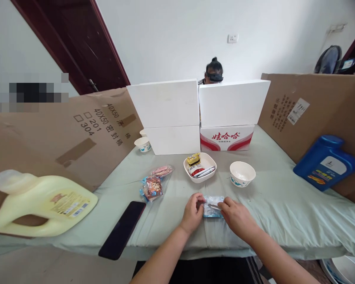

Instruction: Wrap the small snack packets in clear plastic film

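A light blue and silver packet (212, 213) lies flat near the table's front edge, between my hands. My left hand (193, 213) is closed at its left side, fingers curled on the packet's edge. In my right hand (238, 219), the thumb and fingers pinch a thin grey metal tool (214, 206), whose tip lies over the packet. The tool's rear part is hidden by the fingers, so its exact kind is unclear. Just beyond stand a white square bowl (206, 179) with several small snack packs and a round patterned bowl (242, 181).
Wrapped snacks (153, 187) and a black phone (122, 229) lie left. A yellowish jug (44, 205) and a blue bottle (325, 163) flank the table. White boxes (171, 140) and cardboard panels (319, 102) wall it in. Another person (214, 71) is behind the boxes.
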A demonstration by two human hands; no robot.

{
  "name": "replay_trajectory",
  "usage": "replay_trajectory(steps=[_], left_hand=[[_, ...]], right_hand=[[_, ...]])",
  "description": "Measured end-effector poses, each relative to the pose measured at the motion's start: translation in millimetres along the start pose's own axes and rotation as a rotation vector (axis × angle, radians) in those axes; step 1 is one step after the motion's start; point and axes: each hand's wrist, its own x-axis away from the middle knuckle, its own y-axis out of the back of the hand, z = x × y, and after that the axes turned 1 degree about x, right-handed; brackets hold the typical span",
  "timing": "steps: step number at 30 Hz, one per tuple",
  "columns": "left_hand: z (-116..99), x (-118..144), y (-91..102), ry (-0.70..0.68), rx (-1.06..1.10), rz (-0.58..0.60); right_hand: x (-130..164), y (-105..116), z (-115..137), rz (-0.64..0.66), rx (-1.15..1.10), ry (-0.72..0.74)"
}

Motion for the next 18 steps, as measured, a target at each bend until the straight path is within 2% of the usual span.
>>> replay_trajectory(steps=[2,7,9,12,14,18], left_hand=[[1.0,-1.3,-0.2,0.002,-0.021,0.017],[-3.1,-5.1,-1.3,-0.060,-0.159,0.097],[-4.7,-7.0,-1.5,-0.098,-0.200,0.147],[-5.0,-8.6,-1.7,-0.135,-0.249,0.198],[-5.3,-8.8,-1.3,-0.159,-0.251,0.206],[-9.0,-8.1,1.0,-0.166,-0.140,0.182]], right_hand=[[12.6,-2.8,-15.8,0.010,-0.010,-0.042],[62.9,-15.6,-86.7,-0.032,0.038,-0.235],[73.1,-18.4,-100.4,-0.082,0.061,-0.280],[66.5,-21.1,-84.9,-0.216,-0.007,-0.249],[50.0,-24.5,-56.2,-0.293,-0.130,-0.174],[11.3,-39.4,-3.9,-0.359,-0.285,-0.050]])
